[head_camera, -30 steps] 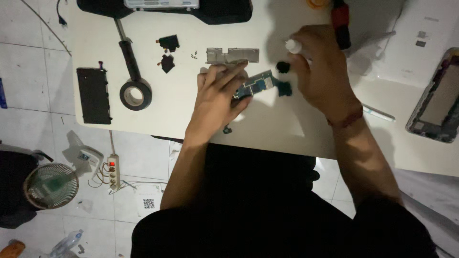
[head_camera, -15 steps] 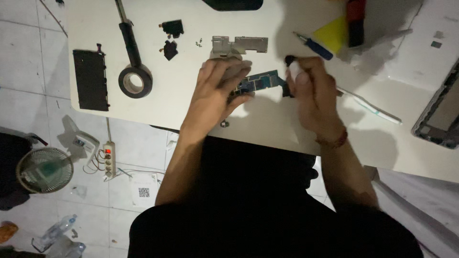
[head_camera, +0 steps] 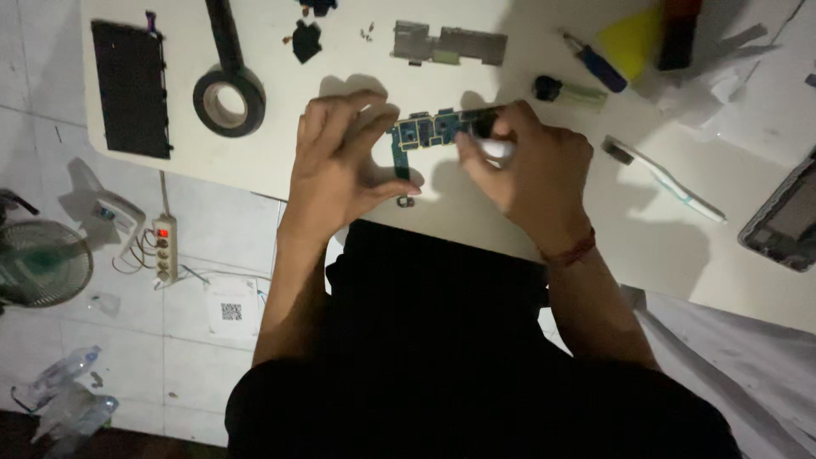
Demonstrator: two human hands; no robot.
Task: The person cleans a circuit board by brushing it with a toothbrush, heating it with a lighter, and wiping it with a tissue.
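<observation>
So the white tabletop [head_camera: 476, 221] is what everything sits on. Far left there's a flat black rectangular panel [head_camera: 130, 87], and next to it a roll of black tape [head_camera: 228, 101]. Up top is a grey metal shield plate [head_camera: 449, 44], well apart from my hands. Off to the right lies a white toothbrush [head_camera: 667, 180].

My left hand [head_camera: 344, 170] is spread open, fingertips pressing down beside the left end of the small blue-green circuit board [head_camera: 433, 132], which lies flat between both hands near the table's front edge. My right hand [head_camera: 531, 174] is clenched around a thin white-handled tool [head_camera: 493, 150], its tip down on the board's right part.
</observation>
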